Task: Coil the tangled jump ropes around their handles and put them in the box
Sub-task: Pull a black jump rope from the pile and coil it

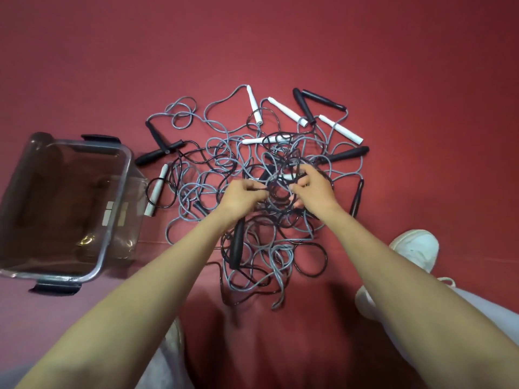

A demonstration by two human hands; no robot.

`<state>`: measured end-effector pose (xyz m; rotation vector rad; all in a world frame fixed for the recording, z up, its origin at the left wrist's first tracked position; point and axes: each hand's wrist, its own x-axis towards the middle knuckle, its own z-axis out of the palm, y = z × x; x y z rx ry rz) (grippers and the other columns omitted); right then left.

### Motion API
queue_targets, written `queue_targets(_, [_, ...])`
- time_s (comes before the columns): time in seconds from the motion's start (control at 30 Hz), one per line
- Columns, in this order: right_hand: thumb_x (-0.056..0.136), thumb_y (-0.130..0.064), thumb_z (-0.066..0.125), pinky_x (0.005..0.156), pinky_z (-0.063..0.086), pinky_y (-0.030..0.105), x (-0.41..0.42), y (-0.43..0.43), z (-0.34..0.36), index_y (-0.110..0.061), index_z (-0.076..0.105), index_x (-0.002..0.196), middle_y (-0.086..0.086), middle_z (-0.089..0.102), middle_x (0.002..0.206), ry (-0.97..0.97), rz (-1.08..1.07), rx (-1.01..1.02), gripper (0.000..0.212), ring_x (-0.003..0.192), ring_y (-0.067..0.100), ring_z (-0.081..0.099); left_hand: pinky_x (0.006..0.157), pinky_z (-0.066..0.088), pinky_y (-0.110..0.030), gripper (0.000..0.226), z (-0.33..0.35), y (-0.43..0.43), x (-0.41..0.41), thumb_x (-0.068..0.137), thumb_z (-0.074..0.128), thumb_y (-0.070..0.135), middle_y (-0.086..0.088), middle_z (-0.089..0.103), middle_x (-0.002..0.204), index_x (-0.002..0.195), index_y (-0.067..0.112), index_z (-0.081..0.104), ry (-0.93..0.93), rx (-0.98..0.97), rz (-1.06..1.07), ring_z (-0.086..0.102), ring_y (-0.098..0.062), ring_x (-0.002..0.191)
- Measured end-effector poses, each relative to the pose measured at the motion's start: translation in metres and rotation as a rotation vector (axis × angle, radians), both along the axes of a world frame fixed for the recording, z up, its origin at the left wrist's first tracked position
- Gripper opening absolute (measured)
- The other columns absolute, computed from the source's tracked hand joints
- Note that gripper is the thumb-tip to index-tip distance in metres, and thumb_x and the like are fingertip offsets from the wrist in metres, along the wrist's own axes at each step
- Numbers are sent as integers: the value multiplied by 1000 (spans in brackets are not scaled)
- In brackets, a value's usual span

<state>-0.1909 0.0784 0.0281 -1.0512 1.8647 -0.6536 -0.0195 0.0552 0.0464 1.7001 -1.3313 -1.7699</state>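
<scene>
Left hand and right hand pinch cords in the jump ropes, fingertips partly hidden. Clear box stands open at nine o'clock.

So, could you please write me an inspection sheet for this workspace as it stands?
Surface: red floor covering, flat.
Job's things: jump ropes with grey and black cords, tangled in one pile; white handles and black handles lie loose around and in it, none coiled. Clear box left of the pile, lid off, no rope inside.
Clutter: nothing seen.
Grippers: left hand and right hand both pinch cords at the pile's middle.
Cables: nothing seen besides the rope cords.
Surroundings: the person's white shoe right of the pile.
</scene>
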Motion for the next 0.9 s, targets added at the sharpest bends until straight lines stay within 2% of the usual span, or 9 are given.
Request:
queue_targets(0.1, [87, -3, 66, 74, 58, 45, 1, 2, 21, -16, 41, 141, 1, 50, 76, -14, 138, 39, 61, 54, 16, 60, 39, 19, -14, 14, 37, 11, 20, 91, 59, 0, 14, 47, 47, 93, 13, 64, 243, 53, -102, 28, -1, 41])
queue_targets(0.27, [91, -10, 65, 42, 44, 15, 8, 15, 71, -1, 60, 107, 8, 53, 67, 8, 259, 19, 20, 40, 4, 54, 41, 14, -16, 14, 91, 16, 43, 90, 61, 1, 5, 33, 57, 89, 15, 64, 371, -28, -86, 24, -3, 43])
queue_targets(0.37, [91, -23, 65, 47, 42, 22, 3, 24, 105, 0, 62, 89, 6, 46, 65, 180, 257, -92, 23, 48, 16, 45, 37, 22, -16, 9, 107, 19, 52, 88, 67, 10, 0, 48, 63, 90, 19, 65, 213, -100, -4, 28, -3, 41])
queue_targets(0.43, [90, -28, 66, 52, 31, 28, 1, 32, 130, -4, 52, 70, 1, 37, 56, 273, 283, -177, 35, 53, 17, 35, 41, 32, -17, 8, 117, 25, 54, 90, 66, 14, -6, 54, 84, 97, 18, 65, 41, -143, 72, 37, -6, 47])
queue_targets(0.53, [89, -33, 67, 53, 21, 33, 8, 47, 165, -13, 35, 55, -2, 29, 50, 288, 354, -203, 50, 47, 13, 28, 75, 44, -22, 36, 131, 44, 51, 89, 64, 15, 1, 59, 116, 125, 19, 58, -117, -310, 14, 55, -10, 85])
queue_targets(0.6, [88, -32, 68, 48, 29, 28, 16, 53, 181, -16, 41, 50, 0, 33, 47, 148, 331, -158, 49, 39, 10, 32, 78, 43, -18, 45, 146, 60, 50, 85, 71, 21, 10, 61, 105, 128, 24, 59, 40, -385, -112, 55, -7, 86])
queue_targets(0.7, [87, -30, 69, 44, 33, 22, 25, 60, 198, -17, 53, 52, 2, 39, 49, 35, 350, -78, 41, 38, 10, 34, 52, 29, -14, 33, 164, 78, 45, 82, 75, 30, 12, 46, 63, 114, 34, 66, 146, -443, -266, 38, -8, 56])
queue_targets(0.8, [85, -35, 70, 47, 18, 26, 30, 65, 208, -17, 41, 51, -10, 26, 44, 183, 451, -81, 49, 42, 7, 23, 56, 32, -12, 25, 169, 81, 45, 83, 73, 36, 14, 54, 69, 104, 21, 69, 59, -579, -204, 42, 2, 54])
queue_targets(0.9, [89, -31, 67, 46, 16, 25, 31, 70, 208, -18, 34, 51, -11, 24, 45, 176, 495, -71, 51, 41, 7, 21, 61, 38, -15, 28, 168, 85, 50, 80, 76, 38, 9, 57, 76, 98, 19, 68, 65, -529, -203, 46, -2, 62])
